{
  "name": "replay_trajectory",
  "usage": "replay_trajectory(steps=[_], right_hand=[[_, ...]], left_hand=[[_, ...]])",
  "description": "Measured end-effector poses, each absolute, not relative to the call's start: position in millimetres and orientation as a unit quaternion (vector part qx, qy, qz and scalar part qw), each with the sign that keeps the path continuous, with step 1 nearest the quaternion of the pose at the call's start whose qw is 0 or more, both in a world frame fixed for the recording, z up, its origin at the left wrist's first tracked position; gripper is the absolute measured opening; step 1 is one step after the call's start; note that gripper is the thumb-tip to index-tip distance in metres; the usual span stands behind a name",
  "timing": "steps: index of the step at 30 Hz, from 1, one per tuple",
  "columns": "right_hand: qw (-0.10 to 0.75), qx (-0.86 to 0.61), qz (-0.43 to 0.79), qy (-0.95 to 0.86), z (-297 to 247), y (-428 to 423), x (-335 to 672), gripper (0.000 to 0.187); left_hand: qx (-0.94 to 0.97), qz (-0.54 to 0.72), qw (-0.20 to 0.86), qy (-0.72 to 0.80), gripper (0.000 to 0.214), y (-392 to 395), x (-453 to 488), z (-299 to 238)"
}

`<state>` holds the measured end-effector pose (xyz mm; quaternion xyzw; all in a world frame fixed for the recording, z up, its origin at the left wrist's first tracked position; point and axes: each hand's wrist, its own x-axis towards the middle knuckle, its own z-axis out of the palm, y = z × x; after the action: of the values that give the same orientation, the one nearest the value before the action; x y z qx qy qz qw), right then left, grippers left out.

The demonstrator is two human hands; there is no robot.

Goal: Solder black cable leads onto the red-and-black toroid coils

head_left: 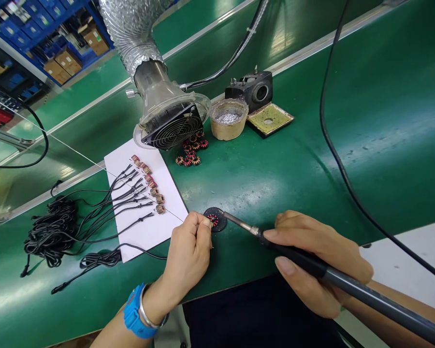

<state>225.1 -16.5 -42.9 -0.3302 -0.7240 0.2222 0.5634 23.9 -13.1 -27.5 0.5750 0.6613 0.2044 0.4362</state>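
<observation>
Both hands working, head view. Right hand wrapped around a soldering iron, thumb and fingers closed on the dark handle. Iron slants in from lower right; tip over the right edge of a round black disc, short of the coil. Cannot tell whether tip touches disc.

Left hand: thumb and forefinger pinched together at the left edge of a red-and-black ring coil, which sits at the disc. A thin pale strand runs taut from upper left into this hand. Whether the coil itself is gripped, cannot tell. Blue wrist strap and silver bangle on left wrist.

Left of the hands: white sheet on green bench, bearing a slanting row of wound coils. Knotted black cable ends point toward the row; tangled cable bundle beyond the sheet's left edge.

Farther back: small heap of ring coils just below the fan of a fume duct. Beside it, pale bowl of silvery material, black stand, yellowish sponge tray.
</observation>
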Motion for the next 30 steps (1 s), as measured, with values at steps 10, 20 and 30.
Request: replay_trajectory(steps=[10,20,30], right_hand=[[0.586,-0.308,0.213,-0.718,-40,-7,227,0.041],[0.517,-0.398,0.008,-0.757,-58,123,256,0.029],[0.425,-0.261,0.206,-0.842,-57,57,213,0.022]], left_hand=[[0.567,0.233,0.445,0.653,0.029,-13,23,-30],[0.570,0.212,0.475,0.636,0.023,-17,17,-29],[0.675,0.125,0.316,0.655,0.036,-18,22,-35]])
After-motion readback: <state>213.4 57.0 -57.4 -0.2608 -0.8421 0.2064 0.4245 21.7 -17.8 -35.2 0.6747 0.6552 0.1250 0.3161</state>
